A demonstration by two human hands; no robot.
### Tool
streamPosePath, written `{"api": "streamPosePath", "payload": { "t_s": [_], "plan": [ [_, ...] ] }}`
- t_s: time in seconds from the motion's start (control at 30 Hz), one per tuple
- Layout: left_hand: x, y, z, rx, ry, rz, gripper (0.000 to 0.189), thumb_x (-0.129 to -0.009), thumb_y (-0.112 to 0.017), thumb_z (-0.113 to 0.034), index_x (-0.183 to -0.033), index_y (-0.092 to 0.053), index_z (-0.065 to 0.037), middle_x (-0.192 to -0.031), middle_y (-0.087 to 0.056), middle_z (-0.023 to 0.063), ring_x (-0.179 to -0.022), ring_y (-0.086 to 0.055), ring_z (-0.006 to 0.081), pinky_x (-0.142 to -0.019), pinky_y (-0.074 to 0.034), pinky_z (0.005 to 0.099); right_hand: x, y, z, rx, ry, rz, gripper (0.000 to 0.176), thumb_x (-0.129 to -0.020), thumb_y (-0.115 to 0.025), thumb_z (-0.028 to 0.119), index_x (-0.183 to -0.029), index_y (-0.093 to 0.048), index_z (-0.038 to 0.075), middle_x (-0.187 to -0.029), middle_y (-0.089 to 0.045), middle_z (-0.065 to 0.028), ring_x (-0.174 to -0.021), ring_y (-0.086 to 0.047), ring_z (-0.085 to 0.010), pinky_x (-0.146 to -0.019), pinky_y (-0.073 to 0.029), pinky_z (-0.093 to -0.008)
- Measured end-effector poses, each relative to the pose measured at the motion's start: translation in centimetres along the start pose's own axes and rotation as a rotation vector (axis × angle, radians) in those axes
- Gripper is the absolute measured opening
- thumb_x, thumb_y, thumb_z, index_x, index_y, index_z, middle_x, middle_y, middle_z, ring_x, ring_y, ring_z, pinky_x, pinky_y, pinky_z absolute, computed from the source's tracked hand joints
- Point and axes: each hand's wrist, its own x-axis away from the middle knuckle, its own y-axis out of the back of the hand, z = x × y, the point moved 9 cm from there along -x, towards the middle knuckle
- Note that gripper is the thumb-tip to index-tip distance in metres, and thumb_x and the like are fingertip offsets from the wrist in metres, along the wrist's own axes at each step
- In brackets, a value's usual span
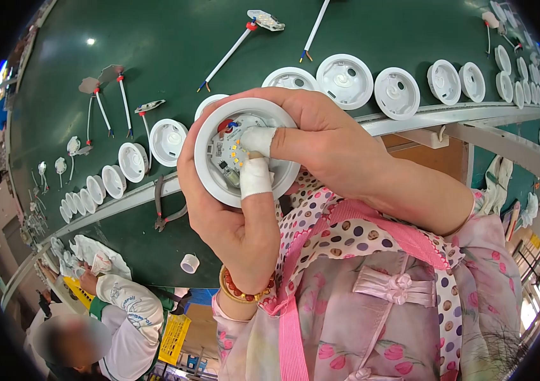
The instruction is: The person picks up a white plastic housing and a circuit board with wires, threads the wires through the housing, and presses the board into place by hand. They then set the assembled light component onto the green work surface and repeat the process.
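A round white lamp housing is held between both hands, its open side facing up. Inside it lies a circuit board with small yellow chips and a red part at its upper edge. My left hand wraps round the housing's left and lower side, its taped thumb on the board. From the right, my right hand grips the rim, with its taped thumb pressed on the board beside the other. A beaded bracelet is on the left wrist.
White housings line the green table's edge. Boards with white cables lie behind them. Pliers and a tape roll are nearer. Another person sits at lower left. Gloves lie at right.
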Motion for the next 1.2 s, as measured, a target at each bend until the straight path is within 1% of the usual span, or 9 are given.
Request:
{"api": "streamPosePath", "payload": {
  "t_s": [0.1, 0.2, 0.3, 0.4, 0.47, 0.63, 0.8, 0.9, 1.2],
  "plan": [
    [0.1, 0.1, -0.3, -0.057, -0.021, 0.013, 0.044, -0.081, -0.049, 0.0, -0.123, -0.041, 0.009, -0.12, -0.051, 0.0176, -0.108, -0.052, 0.0225, -0.093, -0.04, 0.0315, 0.1, -0.1, -0.2, -0.003, -0.02, -0.001, 0.032, -0.084, -0.055, 0.009, -0.116, -0.054, 0.002, -0.103, -0.062, -0.007, -0.096, -0.059, -0.0141, -0.084, -0.047, -0.0283],
    [0.0, 0.2, -0.4, -0.044, -0.033, 0.005, 0.044, -0.08, -0.048, 0.001, -0.123, -0.041, 0.008, -0.12, -0.051, 0.0172, -0.107, -0.053, 0.0221, -0.092, -0.041, 0.0309, 0.1, -0.3, 0.2, 0.034, 0.019, -0.062, 0.029, -0.082, -0.048, 0.008, -0.108, -0.055, -0.001, -0.096, -0.061, -0.009, -0.082, -0.061, -0.0156, -0.066, -0.054, -0.0278],
    [-0.3, 0.4, -1.3, -0.116, -0.123, 0.09, 0.045, -0.08, -0.048, 0.001, -0.124, -0.041, 0.008, -0.12, -0.051, 0.017, -0.105, -0.054, 0.0217, -0.09, -0.042, 0.0302, -0.3, -0.1, 1.5, 0.191, 0.348, -0.075, 0.024, -0.081, -0.052, 0.007, -0.103, -0.054, -0.003, -0.092, -0.063, -0.0106, -0.082, -0.062, -0.0165, -0.069, -0.051, -0.0278],
    [-0.4, 1.2, -0.7, 0.074, -0.033, 0.029, 0.037, -0.084, -0.047, -0.001, -0.12, -0.042, 0.006, -0.116, -0.051, 0.0141, -0.102, -0.054, 0.0185, -0.088, -0.043, 0.0297, 0.1, -0.6, 3.1, 0.491, 0.321, 0.001, 0.026, -0.083, -0.057, 0.005, -0.107, -0.05, 0.0, -0.096, -0.064, -0.0059, -0.089, -0.059, -0.0109, -0.081, -0.045, -0.0254],
    [0.0, 1.0, 0.0, 0.283, 0.003, -0.034, 0.036, -0.086, -0.046, 0.002, -0.12, -0.037, 0.006, -0.116, -0.048, 0.0138, -0.104, -0.053, 0.018, -0.088, -0.044, 0.0289, -0.2, -0.4, 3.5, 0.472, 0.283, -0.036, 0.026, -0.082, -0.057, 0.005, -0.106, -0.05, -0.001, -0.094, -0.064, -0.0063, -0.085, -0.059, -0.0104, -0.078, -0.046, -0.0248],
    [-0.8, 0.8, 0.4, 0.229, -0.122, -0.153, 0.037, -0.087, -0.04, 0.001, -0.124, -0.037, 0.007, -0.121, -0.047, 0.0154, -0.108, -0.051, 0.0195, -0.094, -0.039, 0.0292, -0.7, -0.8, 3.3, 0.62, 0.358, -0.083, 0.019, -0.081, -0.06, 0.008, -0.099, -0.056, 0.002, -0.087, -0.063, -0.0038, -0.078, -0.058, -0.007, -0.068, -0.046, -0.0223],
    [-1.4, 0.5, 0.2, -0.023, -0.108, -0.073, 0.038, -0.087, -0.038, -0.001, -0.124, -0.042, 0.007, -0.117, -0.053, 0.0153, -0.103, -0.054, 0.0206, -0.091, -0.04, 0.029, -1.2, 0.1, 3.5, 0.392, 0.416, -0.127, 0.015, -0.081, -0.059, 0.006, -0.096, -0.059, 0.002, -0.084, -0.063, -0.0023, -0.077, -0.058, -0.0072, -0.068, -0.047, -0.0222],
    [-1.4, 0.5, -0.6, -0.1, -0.183, -0.107, 0.036, -0.088, -0.04, -0.003, -0.122, -0.045, 0.006, -0.112, -0.056, 0.0157, -0.101, -0.055, 0.021, -0.088, -0.043, 0.0296, -0.6, -0.3, 4.3, 0.463, 0.489, -0.197, 0.016, -0.077, -0.053, 0.003, -0.091, -0.06, -0.002, -0.078, -0.064, -0.0101, -0.073, -0.061, -0.0163, -0.067, -0.047, -0.0282],
    [-1.7, 0.7, -1.7, -0.058, -0.314, -0.155, 0.032, -0.087, -0.041, -0.002, -0.116, -0.05, 0.007, -0.104, -0.06, 0.0138, -0.09, -0.059, 0.0168, -0.08, -0.046, 0.0258, -0.2, -0.6, 4.6, 0.406, 0.536, -0.15, 0.017, -0.082, -0.06, 0.005, -0.098, -0.058, -0.001, -0.086, -0.064, -0.0029, -0.078, -0.059, -0.0073, -0.069, -0.048, -0.0215]
  ]
}}
